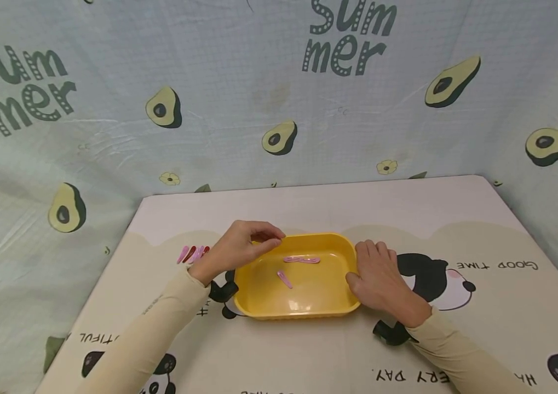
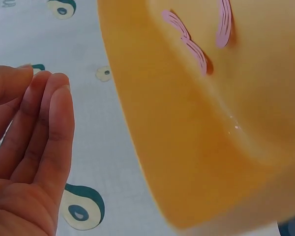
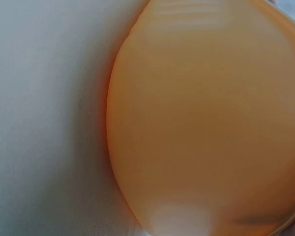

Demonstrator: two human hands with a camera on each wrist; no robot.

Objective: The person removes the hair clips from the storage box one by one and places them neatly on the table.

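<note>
A yellow plastic tray [image 1: 313, 293] stands in the middle of the table. Inside it lie pink snap hair clips: two end to end [image 1: 301, 259] towards the far side and a single clip [image 1: 285, 279] nearer the front. My left hand [image 1: 241, 246] hovers over the tray's left far corner, its fingers fairly straight and the thumb close to them; nothing shows between them in the left wrist view. With my right hand [image 1: 382, 276] I grip the tray's right rim, thumb on the inner side. The tray's wall [image 3: 201, 123] fills most of the right wrist view.
Left of the tray, partly behind my left wrist, a row of several pink and dark red hair clips [image 1: 190, 254] lies on the table. The tabletop [image 1: 308, 355] has a printed panda cover. A curtain [image 1: 229, 82] with avocado prints hangs behind and at both sides.
</note>
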